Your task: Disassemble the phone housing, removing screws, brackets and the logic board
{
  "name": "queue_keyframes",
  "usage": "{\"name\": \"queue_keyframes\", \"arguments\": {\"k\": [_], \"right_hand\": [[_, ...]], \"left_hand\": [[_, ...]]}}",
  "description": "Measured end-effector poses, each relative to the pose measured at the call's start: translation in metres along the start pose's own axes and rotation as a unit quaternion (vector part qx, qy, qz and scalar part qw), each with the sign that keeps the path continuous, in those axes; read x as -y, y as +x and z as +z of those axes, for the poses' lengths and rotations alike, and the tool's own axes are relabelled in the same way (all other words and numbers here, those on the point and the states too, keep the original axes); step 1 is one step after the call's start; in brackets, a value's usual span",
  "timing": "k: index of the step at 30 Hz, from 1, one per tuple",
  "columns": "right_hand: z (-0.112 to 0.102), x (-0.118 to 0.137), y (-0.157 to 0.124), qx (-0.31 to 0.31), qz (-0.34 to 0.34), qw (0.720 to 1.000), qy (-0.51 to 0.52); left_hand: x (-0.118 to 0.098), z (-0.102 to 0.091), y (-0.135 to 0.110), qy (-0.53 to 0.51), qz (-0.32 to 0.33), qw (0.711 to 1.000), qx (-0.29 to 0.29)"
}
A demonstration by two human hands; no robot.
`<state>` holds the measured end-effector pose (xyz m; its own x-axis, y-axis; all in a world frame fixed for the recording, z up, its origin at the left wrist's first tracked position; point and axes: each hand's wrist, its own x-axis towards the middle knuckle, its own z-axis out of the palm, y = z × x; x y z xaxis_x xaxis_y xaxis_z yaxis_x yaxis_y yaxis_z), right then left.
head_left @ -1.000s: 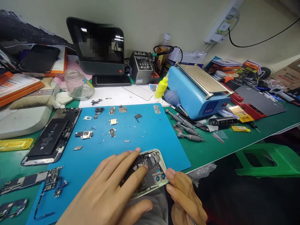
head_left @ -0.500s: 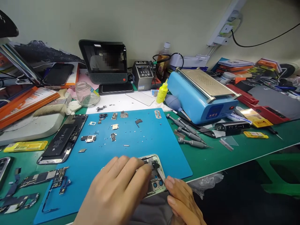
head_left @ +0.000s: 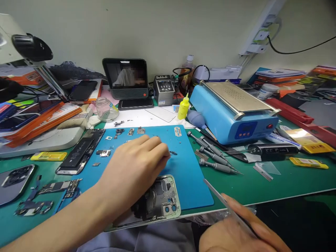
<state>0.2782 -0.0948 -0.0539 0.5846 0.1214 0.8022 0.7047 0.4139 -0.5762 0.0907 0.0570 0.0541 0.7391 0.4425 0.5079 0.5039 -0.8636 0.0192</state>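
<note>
While the right hand (head_left: 236,229) holds a slim tool (head_left: 233,211), the left hand (head_left: 143,157) hangs near the phone housing (head_left: 161,197). I cannot tell the left grip's state.

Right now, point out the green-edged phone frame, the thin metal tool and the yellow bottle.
Green-edged phone frame (head_left: 158,198): head view, on its inner plate.
Thin metal tool (head_left: 230,208): head view, partway along its shaft.
Yellow bottle (head_left: 183,110): head view, middle of its body.
</note>
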Motion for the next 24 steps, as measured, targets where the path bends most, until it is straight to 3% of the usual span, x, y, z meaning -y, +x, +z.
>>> {"name": "queue_keyframes", "arguments": {"k": [2,5,11,15,20,24], "right_hand": [[0.026,0.002,0.000,-0.075,0.013,0.997,0.009],[0.045,0.006,-0.001,-0.092,0.042,0.994,0.033],[0.032,0.007,0.000,-0.098,0.097,0.986,0.095],[0.030,0.010,-0.001,-0.095,0.121,0.982,0.107],[0.030,0.014,-0.004,-0.087,0.127,0.983,0.104],[0.029,0.014,-0.004,-0.083,0.136,0.983,0.095]], "left_hand": [[-0.005,0.007,0.011,0.017,0.015,0.999,0.023],[-0.010,0.016,0.022,0.036,0.040,0.996,0.073],[-0.008,0.026,0.028,0.053,0.045,0.980,0.187],[-0.008,0.031,0.026,0.039,0.040,0.974,0.222],[-0.006,0.030,0.022,-0.006,0.047,0.983,0.179],[0.003,0.005,0.009,-0.037,0.021,0.997,0.062]]}}
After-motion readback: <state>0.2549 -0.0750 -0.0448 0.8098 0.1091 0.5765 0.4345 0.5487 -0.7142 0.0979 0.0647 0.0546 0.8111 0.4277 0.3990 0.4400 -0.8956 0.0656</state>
